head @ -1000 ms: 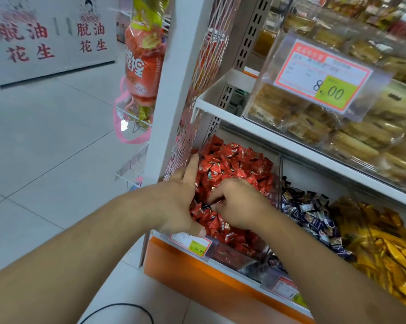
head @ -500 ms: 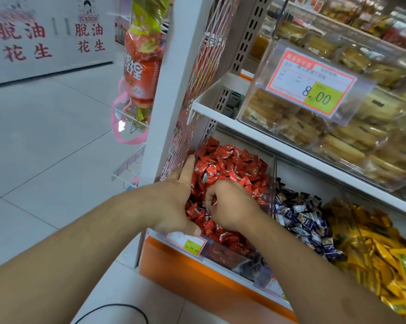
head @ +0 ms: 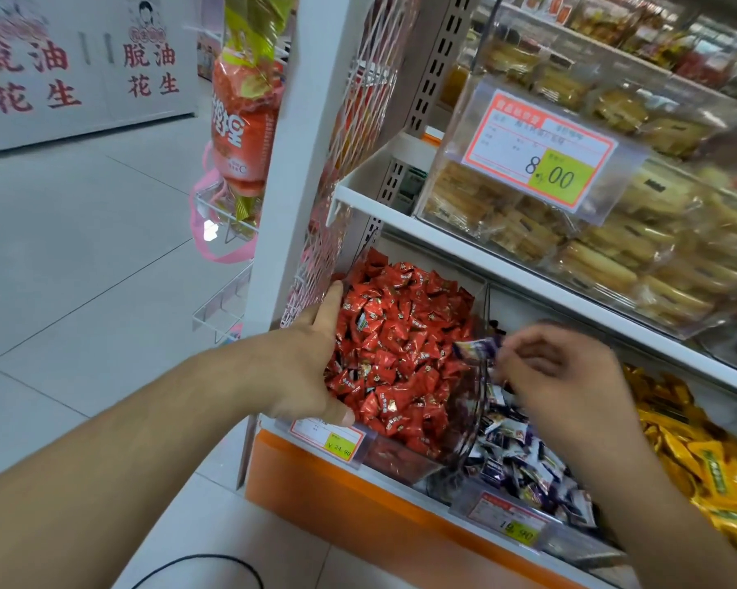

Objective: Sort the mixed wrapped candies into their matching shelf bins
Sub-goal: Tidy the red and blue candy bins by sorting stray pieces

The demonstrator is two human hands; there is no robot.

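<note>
Head camera looked down at two bare arms reaching into a shop shelf. The right hand (head: pixel 557 376) pinched one purple candy (head: pixel 477 348) between its fingertips, with the other fingers curled in. The candy stuck out to the left of those fingertips. It was up in the air, right over the clear wall (head: pixel 479 376) that split two bins. Just to the left of the pinched candy sat the red candy bin (head: pixel 400 461), heaped with red candies (head: pixel 396 333). Right under the hand and the candy lay the purple candy bin (head: pixel 485 499), full of purple and white candies (head: pixel 523 457). Further right of the hand, past the wrist, lay a pile of yellow candies (head: pixel 698 452).

The left hand (head: pixel 311 367) held nothing. Its fingers were straight and lay along the left side of the red candy bin, with the thumb near the front edge. The red candies touched the inside of that hand. A small price tag (head: pixel 328 437) sat just under the thumb. Another price tag (head: pixel 509 522) sat on the front of the purple candy bin, below the right hand.

Above both hands ran a white shelf (head: pixel 443 231). On it stood a clear box of wrapped cakes (head: pixel 613 257) with a big price sign (head: pixel 540 146). Far to the left of the left hand, an orange bag (head: pixel 243 129) hung on the end of the rack, over a grey tile floor (head: pixel 82 269).
</note>
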